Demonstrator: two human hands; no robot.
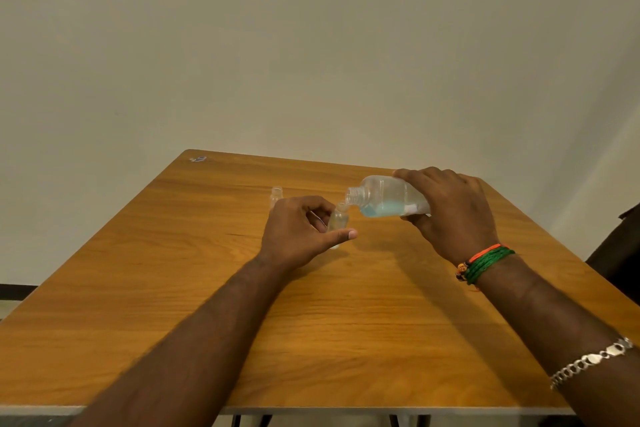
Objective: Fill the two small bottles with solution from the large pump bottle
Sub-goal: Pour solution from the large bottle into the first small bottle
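Observation:
My right hand grips the large clear bottle, which is tipped on its side with its pump off. Its open neck points left, and pale blue solution pools along its lower side. The neck hangs just above the mouth of a small clear bottle, which stands upright on the wooden table. My left hand holds this small bottle between thumb and fingers. A second small clear bottle stands open behind my left hand, partly hidden by it.
A small sticker or scrap lies near the table's far left corner. A dark object sits beyond the table's right edge. A plain wall rises behind the table.

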